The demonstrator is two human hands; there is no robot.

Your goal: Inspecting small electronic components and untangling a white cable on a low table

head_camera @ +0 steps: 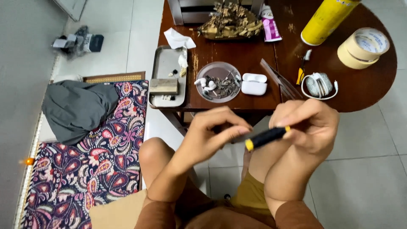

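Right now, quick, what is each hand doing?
Left hand: fingers pinched together near the yellow end of the tool; whether they hold anything cannot be told.
Right hand: closed around a black-handled, yellow-tipped screwdriver.

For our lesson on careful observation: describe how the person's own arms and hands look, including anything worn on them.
Both hands, the left hand and the right hand, are bare, with no gloves, and no rings or watch can be seen. The forearms are uncovered. Rust-brown sleeves show only at the bottom edge of the view.
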